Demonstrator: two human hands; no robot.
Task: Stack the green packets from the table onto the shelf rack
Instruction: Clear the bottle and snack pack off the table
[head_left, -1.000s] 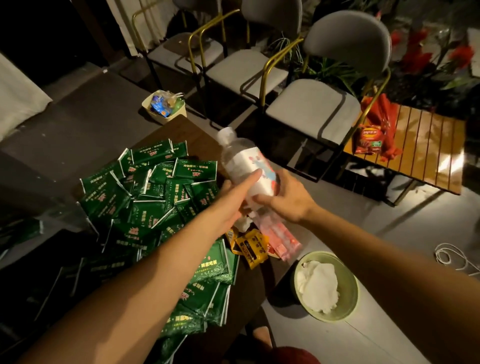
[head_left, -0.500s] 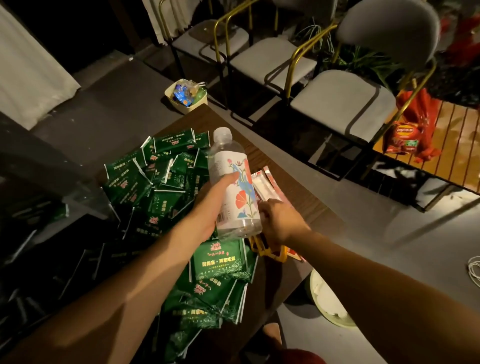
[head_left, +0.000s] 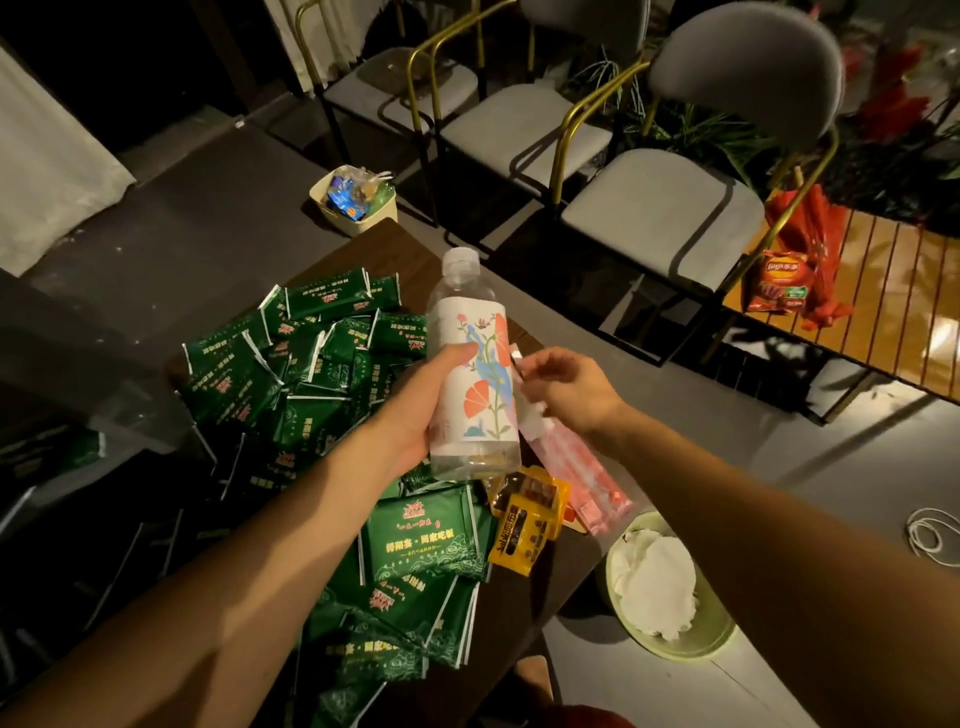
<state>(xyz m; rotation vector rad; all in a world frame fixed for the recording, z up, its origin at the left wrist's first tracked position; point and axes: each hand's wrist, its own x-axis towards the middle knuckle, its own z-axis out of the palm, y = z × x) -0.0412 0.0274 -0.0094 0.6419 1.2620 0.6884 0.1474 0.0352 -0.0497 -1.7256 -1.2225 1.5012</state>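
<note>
The green packets (head_left: 332, 395) lie in a loose heap on the dark wooden table (head_left: 379, 244), overlapping at all angles, from the far corner down toward the near edge. None is in either hand.

The left hand (head_left: 415, 410) grasps a clear bottle (head_left: 470, 369) above the heap, thumb across the front of its white flowered label, fingers wrapped behind. The bottle stands nearly upright, its cap tilted slightly away.

The right hand (head_left: 566, 384) hovers just right of the bottle with fingers loosely bent toward the label. A small white bit shows at its fingertips; whether the fingers pinch it cannot be told.

Below the bottle, at the right edge of the heap, lies a yellow pack (head_left: 524, 525), and touching it on the right is a pink pack (head_left: 576, 478) that reaches up under the right hand.

On the floor beside the table's near right side sits a pale green bowl (head_left: 717, 639) holding white tissue (head_left: 654, 582). Beyond the table's far corner is a cream tub (head_left: 379, 215) full of small wrapped items. Three grey chairs (head_left: 665, 218) with gold frames stand behind. To the right, a slatted table (head_left: 893, 291) carries a chip bag (head_left: 779, 283) and a red bag (head_left: 821, 244). A white cable (head_left: 930, 535) coils on the floor at the far right.
</note>
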